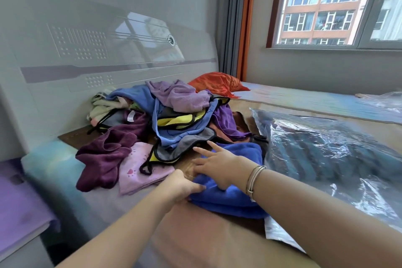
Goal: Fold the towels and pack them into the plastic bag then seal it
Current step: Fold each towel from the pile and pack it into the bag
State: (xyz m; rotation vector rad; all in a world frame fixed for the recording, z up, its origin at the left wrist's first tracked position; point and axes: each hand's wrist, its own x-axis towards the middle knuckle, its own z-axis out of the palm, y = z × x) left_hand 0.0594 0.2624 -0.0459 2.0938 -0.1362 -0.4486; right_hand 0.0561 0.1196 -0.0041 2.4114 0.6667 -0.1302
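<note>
Low in the middle of the frame, a folded blue towel (228,198) lies on the bed (206,243). The left hand (185,185) pinches its left edge, while the right hand (217,165), bangles (254,178) at the wrist, presses flat on top. Behind them sits a heap of unfolded towels (165,119). At right, touching the blue towel, lies a clear plastic bag (330,159) with dark contents.

I have both bare forearms reaching forward, converging ahead of me. My right hand (214,164) lies palm down with fingers spread and flat, index pointing away (thin bangles sit at that wrist). My left hand (183,184) sits just beside it, nearer me and to its left, fingers curled in a pinch, its thumb tip close under the right palm.
</note>
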